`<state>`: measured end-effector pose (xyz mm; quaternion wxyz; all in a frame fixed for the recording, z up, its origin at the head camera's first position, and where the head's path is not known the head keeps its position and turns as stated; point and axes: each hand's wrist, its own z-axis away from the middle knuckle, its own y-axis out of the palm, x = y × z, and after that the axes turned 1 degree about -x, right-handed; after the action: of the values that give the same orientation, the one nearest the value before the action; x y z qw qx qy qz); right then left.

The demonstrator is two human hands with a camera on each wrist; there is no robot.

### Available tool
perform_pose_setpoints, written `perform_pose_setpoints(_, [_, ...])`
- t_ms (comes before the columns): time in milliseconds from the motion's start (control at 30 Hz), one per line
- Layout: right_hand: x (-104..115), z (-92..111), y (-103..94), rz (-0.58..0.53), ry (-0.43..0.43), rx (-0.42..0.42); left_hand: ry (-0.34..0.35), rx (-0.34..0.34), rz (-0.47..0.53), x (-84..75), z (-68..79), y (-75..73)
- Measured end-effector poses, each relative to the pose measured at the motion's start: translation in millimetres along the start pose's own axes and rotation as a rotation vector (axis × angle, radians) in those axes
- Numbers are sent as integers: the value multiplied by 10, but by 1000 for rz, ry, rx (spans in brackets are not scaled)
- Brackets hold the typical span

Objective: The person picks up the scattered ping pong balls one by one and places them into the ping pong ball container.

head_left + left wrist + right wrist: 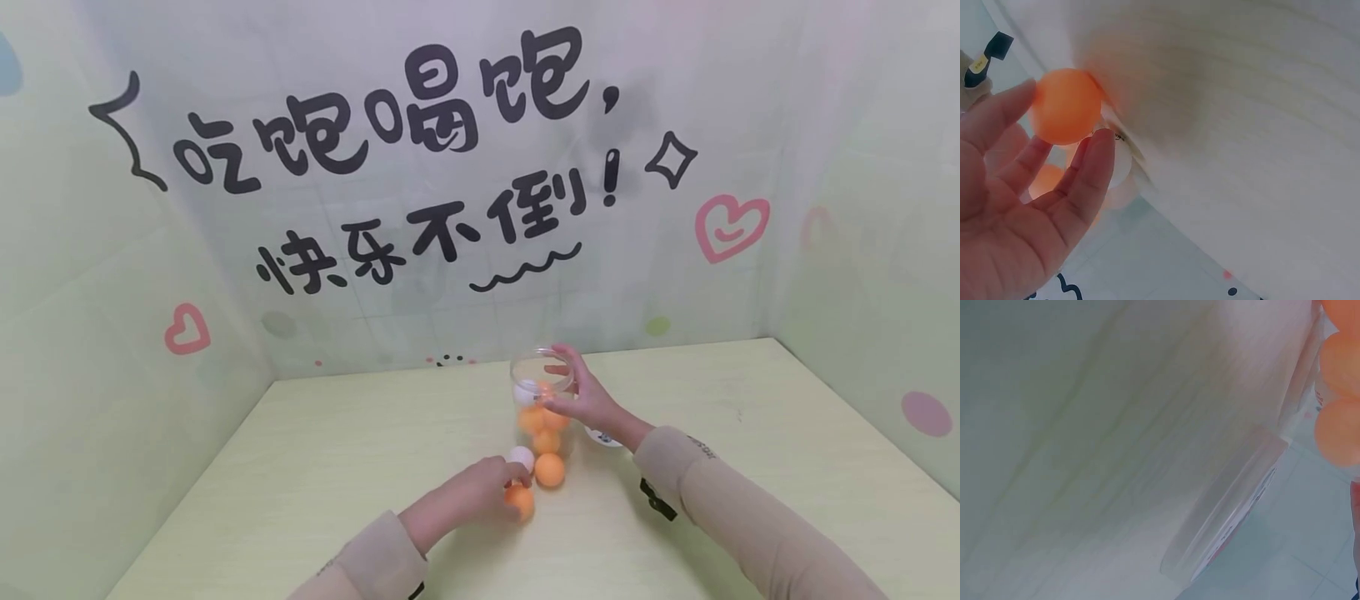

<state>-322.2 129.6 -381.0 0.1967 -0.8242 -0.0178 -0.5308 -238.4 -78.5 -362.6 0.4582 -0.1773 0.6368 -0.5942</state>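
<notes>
My left hand holds an orange ping-pong ball low over the tabletop. In the left wrist view, the thumb lies against one side of this ball and the other fingers bend toward it from below. My right hand grips a clear plastic jar near its open rim, thumb in front and fingers around the far side. Orange balls and a white ball fill part of the upright jar. Just in front of it lie another orange ball and a white ball, partly behind my left hand.
A round, white-topped lid lies right of the jar, partly covered by my right forearm; its raised edge shows in the right wrist view. Printed curtain-like walls close off the back and both sides of the wooden table.
</notes>
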Motion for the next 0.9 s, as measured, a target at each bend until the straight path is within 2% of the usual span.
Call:
perform_pose_setpoints(100, [-49,-11,-1,7,-7,0,48,12,-24,12,0,31])
perform_pose_setpoints(233, [-66,-13,3,5,-15,-3,68,46,-27,13,-3,52])
perform_pose_setpoints(500, [-35,0,16,-7,-19,-5,30,91,29,3,57,55])
perform_pose_setpoints(633, [-23,9,35,-1,-10,-6,22,69,54,29,80,42])
perform_pose_setpoints(900, [-11,39,62,-7,-18,-17,-39,38,123,101,85,-14])
